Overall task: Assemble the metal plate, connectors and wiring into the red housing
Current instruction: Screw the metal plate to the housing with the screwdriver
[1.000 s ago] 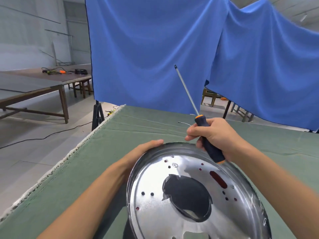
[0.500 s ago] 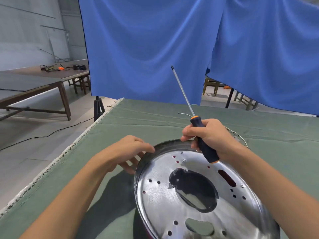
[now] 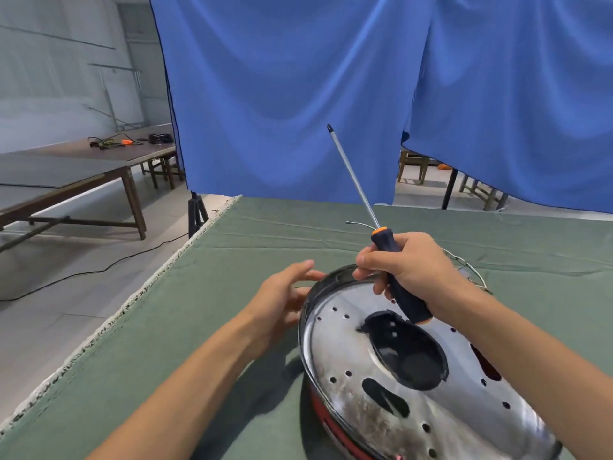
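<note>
Two hands work over the metal plate, which sits on the red housing on the green cloth. Right hand grips a screwdriver, shaft up; left hand, fingers relaxed, is beside the plate's rim.

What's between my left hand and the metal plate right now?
Nothing: in the head view, left hand sits at the metal plate rim.

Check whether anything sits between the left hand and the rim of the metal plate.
Nothing visible does. The left hand is open beside the metal plate, fingers at its far-left rim, only green cloth beneath. The right hand holds the screwdriver above the plate, clear of that side.
</note>
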A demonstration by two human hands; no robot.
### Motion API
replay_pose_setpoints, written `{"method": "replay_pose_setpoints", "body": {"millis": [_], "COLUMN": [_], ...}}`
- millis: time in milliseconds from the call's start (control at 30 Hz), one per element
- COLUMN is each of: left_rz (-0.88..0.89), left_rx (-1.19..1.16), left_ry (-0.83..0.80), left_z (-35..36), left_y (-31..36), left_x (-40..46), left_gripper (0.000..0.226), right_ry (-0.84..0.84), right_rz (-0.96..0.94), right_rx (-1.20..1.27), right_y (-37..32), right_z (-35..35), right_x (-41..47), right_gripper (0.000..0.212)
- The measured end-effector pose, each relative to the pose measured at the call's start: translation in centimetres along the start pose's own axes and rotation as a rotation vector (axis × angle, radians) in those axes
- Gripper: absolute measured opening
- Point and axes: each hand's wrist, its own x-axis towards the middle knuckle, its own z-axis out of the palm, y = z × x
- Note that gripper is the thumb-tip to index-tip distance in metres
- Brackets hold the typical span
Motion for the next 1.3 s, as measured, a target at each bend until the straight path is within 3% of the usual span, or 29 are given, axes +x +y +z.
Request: {"method": "replay_pose_setpoints", "body": {"millis": [100,200,267,600,800,900,1000,1067,1167,1300], "left_rz": [0.054,0.075,0.052,0.122,0.248,0.317,0.503,0.544,0.376,0.248], "left_rx": [0.064,0.445,0.564,0.514,0.277,0.355,0.487,0.439,0.279,0.224], "left_ry": [0.008,0.063,0.052,-0.027,0.138,0.277,0.459,0.415,0.211,0.078], "left_z": [0.4,0.1,-0.2,-2.0,-1.8,-1.0,-0.1,0.2,0.6,0.7], "left_y": [-0.2,-0.3,-0.4,0.8,0.7,0.7,1.5,2.3,2.7,2.6], "left_x": [-0.5,-1.2,-1.4,-1.4,-0.8,-0.6,-1.0,-1.7,-2.6,-2.8], "left_gripper": [0.027,0.011,0.013,0.032,0.012,0.013,0.018,0.021,0.021,0.037], "right_ry": [0.015,0.015,0.007,-0.049,-0.083,-0.096,-0.075,-0.049,-0.026,-0.034], "right_rz": [-0.008,-0.006,-0.001,-0.062,-0.044,-0.027,-0.046,-0.082,-0.138,-0.181], "right_rx": [-0.005,-0.006,-0.009,-0.067,-0.092,-0.064,0.011,0.069,0.115,0.145], "right_y": [0.0,0.0,0.0,-0.8,-0.1,0.3,0.2,0.0,-0.3,-0.8], "right_z": [-0.6,-0.9,-1.1,-2.2,-1.2,-0.2,0.7,1.3,2.0,2.6], "right_x": [0.1,0.1,0.0,-0.8,-0.7,-0.6,-0.3,0.0,0.1,0.0], "right_gripper": [0.013,0.014,0.014,0.015,0.02,0.017,0.019,0.018,0.015,0.015]}}
